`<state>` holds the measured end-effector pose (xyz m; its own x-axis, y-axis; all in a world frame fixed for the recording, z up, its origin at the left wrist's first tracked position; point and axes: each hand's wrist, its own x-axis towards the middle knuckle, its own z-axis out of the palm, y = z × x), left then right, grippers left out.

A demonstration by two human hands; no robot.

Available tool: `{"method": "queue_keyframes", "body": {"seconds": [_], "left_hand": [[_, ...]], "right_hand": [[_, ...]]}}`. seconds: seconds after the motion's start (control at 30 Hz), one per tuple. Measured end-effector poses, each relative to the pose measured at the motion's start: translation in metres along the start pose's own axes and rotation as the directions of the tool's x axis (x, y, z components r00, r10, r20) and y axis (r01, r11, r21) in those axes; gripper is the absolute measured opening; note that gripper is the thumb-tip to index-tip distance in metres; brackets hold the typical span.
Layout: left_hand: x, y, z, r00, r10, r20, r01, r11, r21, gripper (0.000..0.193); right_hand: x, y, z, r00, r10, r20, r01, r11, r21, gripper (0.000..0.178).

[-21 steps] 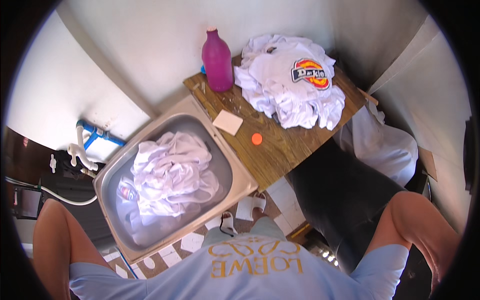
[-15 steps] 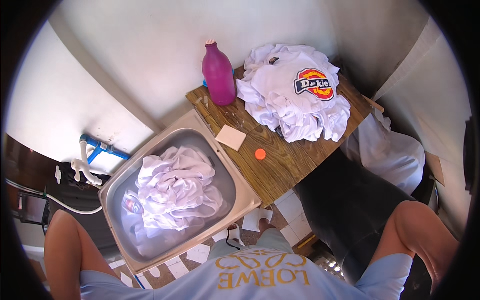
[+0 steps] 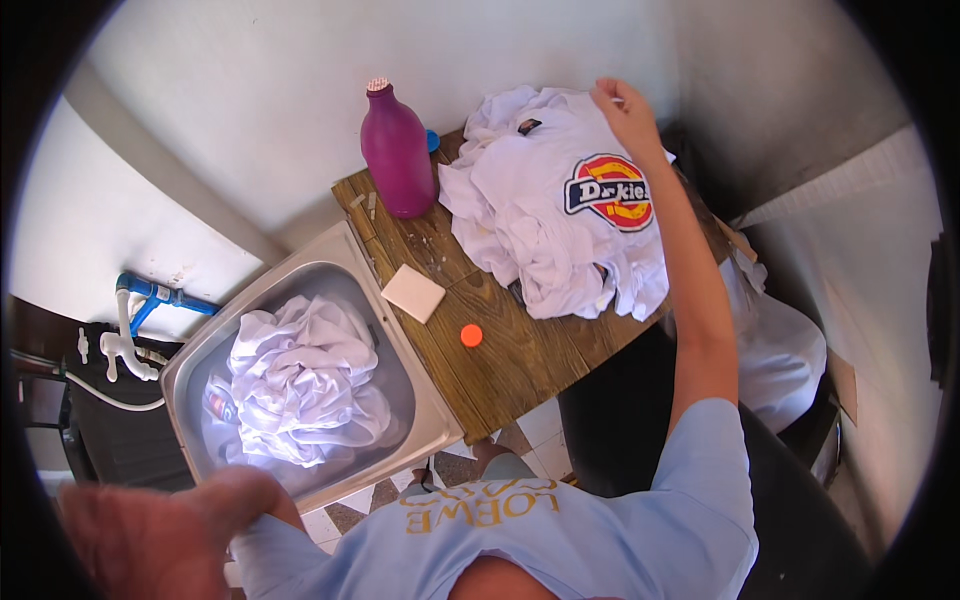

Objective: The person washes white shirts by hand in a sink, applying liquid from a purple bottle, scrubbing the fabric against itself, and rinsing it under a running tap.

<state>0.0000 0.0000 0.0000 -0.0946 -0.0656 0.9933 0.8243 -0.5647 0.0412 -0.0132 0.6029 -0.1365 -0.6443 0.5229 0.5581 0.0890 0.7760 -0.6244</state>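
A heap of white T-shirts [image 3: 520, 220] lies on a wooden tabletop [image 3: 530, 370]; the top one bears a red, yellow and dark badge print. My right arm stretches over the heap's right side. At its far edge my right hand [image 3: 628, 115] has its fingers bent and closed at the top T-shirt's cloth. Low at the left, my left hand [image 3: 150, 540] is raised near the camera, so smeared by motion that its fingers cannot be made out. Close beyond it, bunched white wet laundry [image 3: 305, 380] sits in cloudy water in a steel sink basin [image 3: 400, 370].
On the tabletop stand a purple bottle [image 3: 398, 155], a pale soap bar [image 3: 413, 293] and an orange cap [image 3: 471, 335]. A white tap [image 3: 125, 345] on blue pipe is left of the sink. A white sack [image 3: 785, 350] stands right of the table, beside a wall.
Both hands have come into view: the right one reached out to the far edge of the T-shirt heap, the left one rose at lower left. My view has shifted somewhat.
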Motion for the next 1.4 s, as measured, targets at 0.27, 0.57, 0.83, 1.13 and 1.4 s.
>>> {"method": "queue_keyframes", "body": {"seconds": [0.27,0.57,0.83,1.13,1.4], "left_hand": [[-0.116,-0.058,0.039,0.686,-0.719,-0.108,0.679,0.580,0.451,0.015],[-0.141,-0.107,0.062,0.480,-0.870,0.115,0.848,0.493,0.195,0.015],[-0.141,-0.194,0.197,0.535,-0.761,0.368,0.844,0.504,-0.185,0.076],[-0.035,-0.118,0.264,0.514,-0.555,0.654,0.695,-0.176,-0.697,0.029],[0.074,-0.068,0.263,0.716,-0.380,0.585,0.587,-0.125,-0.800,0.036]], "right_hand": [[0.052,0.111,0.038,0.915,0.289,0.282,-0.079,0.813,-0.576,0.044],[0.025,-0.058,-0.088,0.989,0.073,0.128,-0.136,0.785,0.605,0.026],[-0.073,-0.247,-0.210,0.997,-0.032,-0.065,0.066,0.775,0.628,0.028],[-0.221,-0.394,-0.312,0.915,0.116,-0.386,-0.018,0.969,0.247,0.039],[-0.325,-0.459,-0.410,0.689,0.263,-0.675,-0.253,0.961,0.116,0.030]]}}
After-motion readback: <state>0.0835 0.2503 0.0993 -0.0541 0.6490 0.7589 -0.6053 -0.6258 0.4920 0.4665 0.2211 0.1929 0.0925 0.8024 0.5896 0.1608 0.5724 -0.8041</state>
